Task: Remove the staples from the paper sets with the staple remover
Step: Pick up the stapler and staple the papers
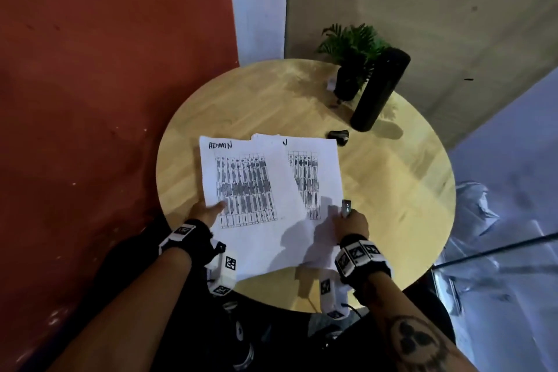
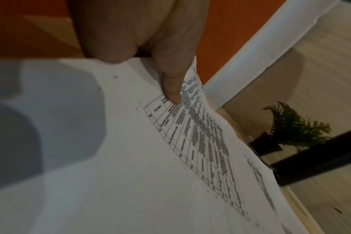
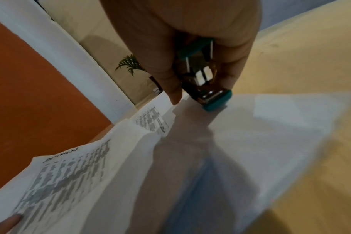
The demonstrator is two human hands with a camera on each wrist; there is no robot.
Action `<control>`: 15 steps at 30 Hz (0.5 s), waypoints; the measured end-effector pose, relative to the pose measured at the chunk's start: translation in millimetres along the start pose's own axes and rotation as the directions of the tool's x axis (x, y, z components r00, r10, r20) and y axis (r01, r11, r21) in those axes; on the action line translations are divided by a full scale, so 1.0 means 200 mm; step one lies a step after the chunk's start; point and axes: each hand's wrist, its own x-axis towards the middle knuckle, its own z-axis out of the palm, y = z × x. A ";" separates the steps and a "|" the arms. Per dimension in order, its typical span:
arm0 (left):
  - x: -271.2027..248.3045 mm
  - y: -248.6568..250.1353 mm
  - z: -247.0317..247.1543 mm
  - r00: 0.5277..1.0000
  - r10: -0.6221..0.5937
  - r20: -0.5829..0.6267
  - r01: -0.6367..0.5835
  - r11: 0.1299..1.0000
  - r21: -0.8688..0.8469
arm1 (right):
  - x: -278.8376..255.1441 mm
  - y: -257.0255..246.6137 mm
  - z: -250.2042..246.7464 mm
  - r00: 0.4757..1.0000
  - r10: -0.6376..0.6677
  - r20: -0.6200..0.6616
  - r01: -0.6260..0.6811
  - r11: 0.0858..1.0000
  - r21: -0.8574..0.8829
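Paper sets (image 1: pixel 265 190) overlap on the round table (image 1: pixel 392 190), between both hands. Left hand (image 1: pixel 208 211) pinches the left sheet's near edge, thumb (image 2: pixel 170 85) on print. Right hand (image 1: pixel 351 222) grips the teal staple remover (image 3: pixel 208 88), its tip at the right sheet's edge.

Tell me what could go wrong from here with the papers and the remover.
1. The left hand pinches only the lifted top sheet, so pulling might crease or tear it.
2. The right hand grips the staple remover over the lower sheet's edge; no staple is visible there, so it may bite bare paper.
3. The sheets overhang the table and could slide off.
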 end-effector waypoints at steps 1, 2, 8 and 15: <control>0.01 0.01 0.03 1.000 0.004 0.015 -0.004 1.000 -0.006 | 0.01 0.00 0.00 1.000 -0.005 -0.002 0.005 1.000 -0.002; 0.01 0.02 0.07 1.000 0.014 0.026 -0.013 1.000 -0.013 | 0.00 0.00 -0.01 1.000 -0.002 -0.002 0.002 1.000 -0.006; -0.10 0.13 0.36 0.991 0.024 0.133 -0.032 0.998 0.057 | 0.03 0.15 -0.14 0.993 0.100 -0.067 -0.100 0.995 0.008; -0.12 0.18 0.47 0.975 0.025 0.223 -0.043 0.996 0.076 | 0.05 0.29 -0.26 0.984 0.155 -0.091 -0.158 0.987 -0.031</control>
